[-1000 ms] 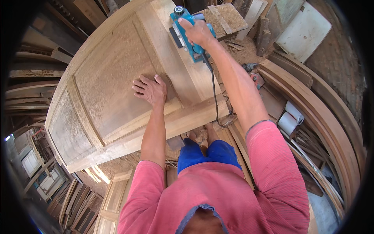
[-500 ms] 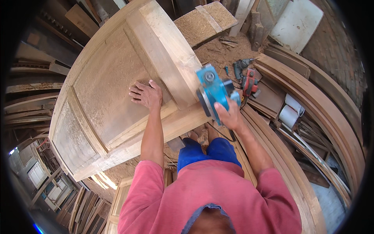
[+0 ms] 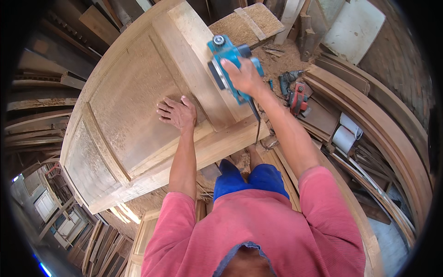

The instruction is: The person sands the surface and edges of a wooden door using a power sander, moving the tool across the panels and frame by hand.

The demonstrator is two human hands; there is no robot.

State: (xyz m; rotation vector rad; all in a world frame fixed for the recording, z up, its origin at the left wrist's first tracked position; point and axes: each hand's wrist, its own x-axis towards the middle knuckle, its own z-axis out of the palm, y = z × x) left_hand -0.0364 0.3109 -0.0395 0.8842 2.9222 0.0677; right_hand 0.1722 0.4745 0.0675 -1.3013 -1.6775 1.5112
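Note:
A large wooden panelled door [image 3: 134,99], strewn with fine shavings, lies flat in front of me. My left hand [image 3: 177,113] rests on its recessed panel with the fingers spread. Wrapped round the handle of a teal electric planer [image 3: 226,57] is my right hand [image 3: 244,76]. The planer sits over the door's right-hand rail [image 3: 196,32]; whether its sole touches the wood I cannot tell. A dark cord [image 3: 256,122] trails from the planer down past the door's near right corner.
On the right lie a red power tool [image 3: 299,99] and a dark teal drill [image 3: 288,79] amid sawdust. Long curved-looking boards [image 3: 369,111] run along the right. A dusty wooden board [image 3: 244,23] stands beyond the door. Stacked timber [image 3: 39,101] fills the left side.
My right hand has carried the planer away from me and leftward, from the door's near right corner up along the right rail. My left hand stays on the panel.

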